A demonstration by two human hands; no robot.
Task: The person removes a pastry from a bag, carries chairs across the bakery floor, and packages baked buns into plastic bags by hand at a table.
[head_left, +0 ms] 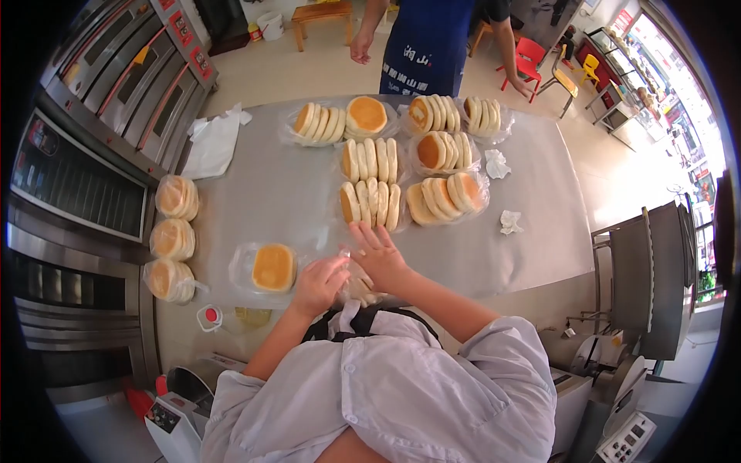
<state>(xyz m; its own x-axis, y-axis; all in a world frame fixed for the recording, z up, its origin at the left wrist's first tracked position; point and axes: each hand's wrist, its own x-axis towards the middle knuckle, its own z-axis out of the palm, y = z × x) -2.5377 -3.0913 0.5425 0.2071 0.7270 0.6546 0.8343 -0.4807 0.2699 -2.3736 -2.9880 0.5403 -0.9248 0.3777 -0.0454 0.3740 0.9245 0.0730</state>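
At the near edge of the table, my left hand (318, 285) is closed, its fingertips pinching the rim of a clear plastic bag (357, 290). Pale shapes like flat buns show inside that bag, partly hidden by my hands. My right hand (378, 258) lies over the bag with its fingers stretched forward. Its fingertips are close to a bagged row of flat round buns (372, 202); whether they touch is unclear. Left of my left hand, a golden-topped bun (273, 267) lies flat on clear plastic.
More bagged buns (441, 151) stand toward the far side of the steel table (532, 231). Several bun bags (173, 239) line its left edge, near white plastic sheets (212, 143). Crumpled papers (510, 222) lie right. A person in a blue apron (424, 50) stands opposite. Ovens (116, 77) flank the left.
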